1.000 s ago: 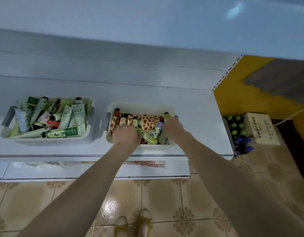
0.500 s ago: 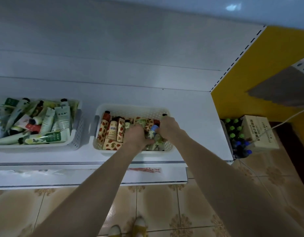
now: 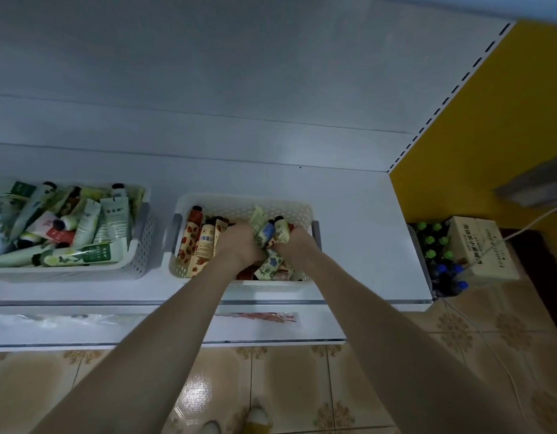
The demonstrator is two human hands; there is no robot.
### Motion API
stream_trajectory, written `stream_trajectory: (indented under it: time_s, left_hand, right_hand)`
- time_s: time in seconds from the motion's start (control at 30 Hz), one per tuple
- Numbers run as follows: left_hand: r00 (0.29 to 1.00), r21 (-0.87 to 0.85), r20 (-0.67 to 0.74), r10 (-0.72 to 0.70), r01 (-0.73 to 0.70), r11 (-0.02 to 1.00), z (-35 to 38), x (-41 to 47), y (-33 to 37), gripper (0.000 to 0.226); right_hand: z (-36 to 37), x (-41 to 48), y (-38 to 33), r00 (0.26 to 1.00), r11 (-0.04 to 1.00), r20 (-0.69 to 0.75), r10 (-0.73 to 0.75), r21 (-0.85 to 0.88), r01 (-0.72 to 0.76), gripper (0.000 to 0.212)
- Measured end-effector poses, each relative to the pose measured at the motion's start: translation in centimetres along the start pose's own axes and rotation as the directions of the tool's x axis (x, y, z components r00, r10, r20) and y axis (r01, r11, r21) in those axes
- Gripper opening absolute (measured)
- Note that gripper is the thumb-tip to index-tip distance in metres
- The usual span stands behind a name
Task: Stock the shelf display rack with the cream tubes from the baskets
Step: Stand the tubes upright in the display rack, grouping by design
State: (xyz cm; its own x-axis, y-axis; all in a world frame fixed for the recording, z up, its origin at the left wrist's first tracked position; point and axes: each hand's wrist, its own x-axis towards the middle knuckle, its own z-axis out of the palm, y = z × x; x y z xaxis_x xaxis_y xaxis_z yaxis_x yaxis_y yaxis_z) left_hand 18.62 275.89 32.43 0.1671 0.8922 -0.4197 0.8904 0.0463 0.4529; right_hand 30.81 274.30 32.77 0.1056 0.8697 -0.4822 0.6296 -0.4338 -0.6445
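Observation:
Two white perforated baskets stand on the white shelf (image 3: pixel 358 220). The right basket (image 3: pixel 249 203) holds small patterned cream tubes (image 3: pixel 195 242); both my hands are inside it. My left hand (image 3: pixel 239 245) and my right hand (image 3: pixel 294 238) are curled together round a bunch of tubes (image 3: pixel 269 231) with blue and green prints, whose caps stick up between them. The left basket (image 3: pixel 139 227) is full of larger green and white tubes (image 3: pixel 86 255).
A lower shelf edge (image 3: pixel 270 333) juts out below, with a red packet (image 3: pixel 258 316) and clear plastic on it. Right of the rack, on the tiled floor, stand bottles (image 3: pixel 436 245) and a cardboard box (image 3: pixel 480 249) by a yellow wall.
My hands moved closer together in the right basket and gathered a bunch of tubes, lifting it a little. The view shifted right and closer.

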Motion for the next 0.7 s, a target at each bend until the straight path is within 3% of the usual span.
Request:
stream_trajectory:
  time_s: [0.1, 0.27, 0.4, 0.47, 0.6, 0.7]
  left_hand:
    - [0.997, -0.198, -0.062, -0.04, 0.027, 0.98, -0.7, -0.5, -0.4, 0.017]
    - [0.986, -0.458, -0.144, -0.079, 0.004, 0.889, -1.6, -2.4, -0.6, 0.02]
    - [0.98, -0.556, -0.175, -0.093, -0.02, 0.831, -2.4, -3.9, -1.1, 0.019]
    - [0.98, -0.59, -0.171, -0.102, -0.019, 0.807, -2.9, -4.7, -1.4, 0.017]
    - [0.979, -0.704, -0.146, -0.143, -0.001, 0.71, -4.1, -6.4, -1.3, 0.022]
    - [0.98, -0.769, -0.147, -0.132, -0.029, 0.639, -5.3, -8.6, -0.2, 0.028]
  right_hand:
    - [0.1, -0.3, 0.2, 0.999, 0.997, -0.042, -0.002, 0.08, 0.006, 0.025]
    - [0.6, -0.4, 0.0, 0.997, 0.991, -0.068, 0.036, 0.13, -0.027, 0.022]
    - [1.5, 0.3, -0.5, 0.989, 0.986, -0.079, 0.128, 0.121, -0.118, 0.036]
    - [1.5, 0.2, -0.9, 0.986, 0.977, -0.095, 0.14, 0.174, -0.122, 0.031]
    - [0.6, -1.1, -2.3, 0.987, 0.935, -0.147, 0.059, 0.355, -0.003, 0.034]
    - [-1.1, -4.1, -4.1, 0.991, 0.907, -0.132, -0.037, 0.411, 0.089, 0.02]
